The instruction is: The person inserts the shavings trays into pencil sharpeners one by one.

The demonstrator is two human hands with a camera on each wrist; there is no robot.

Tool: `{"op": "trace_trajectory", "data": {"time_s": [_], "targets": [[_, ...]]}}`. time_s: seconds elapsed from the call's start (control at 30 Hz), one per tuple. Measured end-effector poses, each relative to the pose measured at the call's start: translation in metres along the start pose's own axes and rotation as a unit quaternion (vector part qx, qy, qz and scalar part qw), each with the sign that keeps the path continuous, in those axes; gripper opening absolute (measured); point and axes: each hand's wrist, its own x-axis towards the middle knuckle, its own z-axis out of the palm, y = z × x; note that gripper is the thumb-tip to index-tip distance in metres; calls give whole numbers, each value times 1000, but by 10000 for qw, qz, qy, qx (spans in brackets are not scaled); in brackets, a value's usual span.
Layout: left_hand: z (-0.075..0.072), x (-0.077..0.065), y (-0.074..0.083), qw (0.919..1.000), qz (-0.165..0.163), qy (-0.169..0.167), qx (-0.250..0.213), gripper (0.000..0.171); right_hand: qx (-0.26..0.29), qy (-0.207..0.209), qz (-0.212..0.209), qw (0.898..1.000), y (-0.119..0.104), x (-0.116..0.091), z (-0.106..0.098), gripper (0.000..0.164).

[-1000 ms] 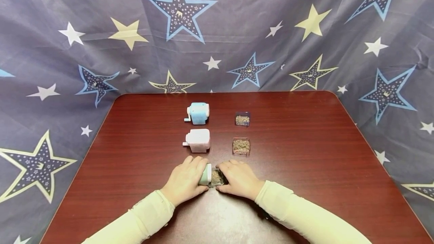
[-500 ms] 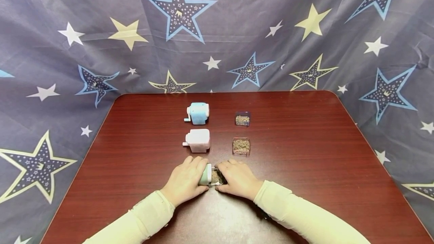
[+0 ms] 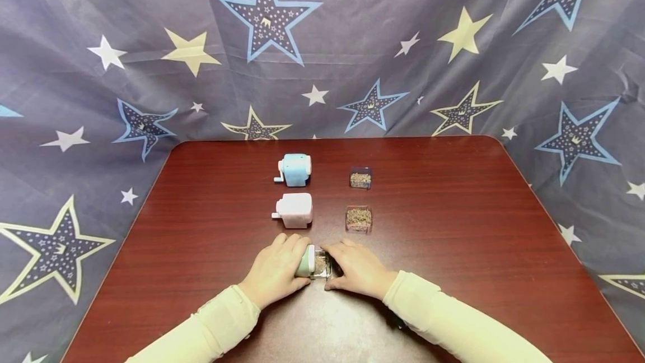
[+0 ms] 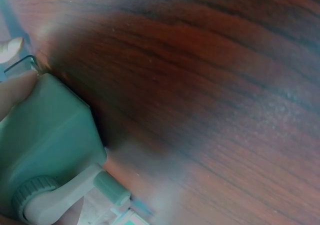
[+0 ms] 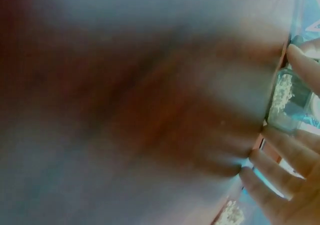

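My left hand (image 3: 274,265) grips a green crank pencil sharpener (image 3: 304,263) on the table. In the left wrist view, the sharpener's body shows with its crank handle (image 4: 62,197) and a finger on its casing. A clear shavings tray (image 3: 321,266) sits at the sharpener's white right end, partly sticking out, with shavings inside. My right hand (image 3: 360,269) lies around the tray's outer end, thumb and fingers spread apart. In the right wrist view, the clear tray (image 5: 286,97) lies between thumb and index finger; whether they touch it I cannot tell.
Behind the hands stand a pink sharpener (image 3: 294,210) and a blue sharpener (image 3: 295,170). To their right lie a red-edged tray (image 3: 359,219) and a dark blue tray (image 3: 360,179), both with shavings. A star-patterned curtain (image 3: 332,55) hangs behind the table (image 3: 428,195).
The clear tray has slid a little left, farther into the green sharpener. My right thumb and fingers have spread and shifted slightly right. The left hand stays in place.
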Motion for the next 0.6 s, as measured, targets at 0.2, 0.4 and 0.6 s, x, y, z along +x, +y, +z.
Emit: {"op": "trace_trajectory", "data": {"time_s": [0.2, 0.4, 0.6], "targets": [[1, 0, 0, 10000, -4, -46, 32, 74, 718, 61, 192, 9972, 7, -6, -2, 82], [1, 0, 0, 10000, 18, 1, 67, 75, 957, 107, 250, 9950, 9, -8, -3, 79], [1, -1, 1, 9999, 19, 46, 87, 75, 923, 167, 197, 9954, 8, -8, -5, 73]]}}
